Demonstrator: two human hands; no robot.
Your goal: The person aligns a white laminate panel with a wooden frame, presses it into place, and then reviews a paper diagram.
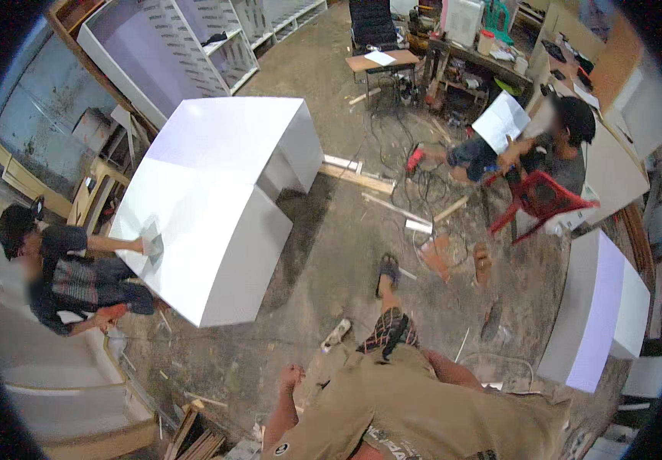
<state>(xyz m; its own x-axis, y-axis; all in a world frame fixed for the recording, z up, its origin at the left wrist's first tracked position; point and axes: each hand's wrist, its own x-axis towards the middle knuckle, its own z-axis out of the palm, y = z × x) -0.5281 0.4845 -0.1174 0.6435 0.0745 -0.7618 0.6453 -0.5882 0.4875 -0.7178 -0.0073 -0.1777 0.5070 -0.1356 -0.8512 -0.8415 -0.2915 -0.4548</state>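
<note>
Left of centre in the frame you have a big table, smooth, shiny and white with a bowed outline, its long axis slanting from the upper middle toward the lower left and its recess opening rightward; a co-worker's hand is at its left part. Your left hand, at lower centre, is well apart from it, fingers seemingly curled but too small to tell whether they grip anything, and your right hand's state cannot be told. Repeated dark print marks the shelf cabinet at upper left, and lettering shows on your khaki shirt.
</note>
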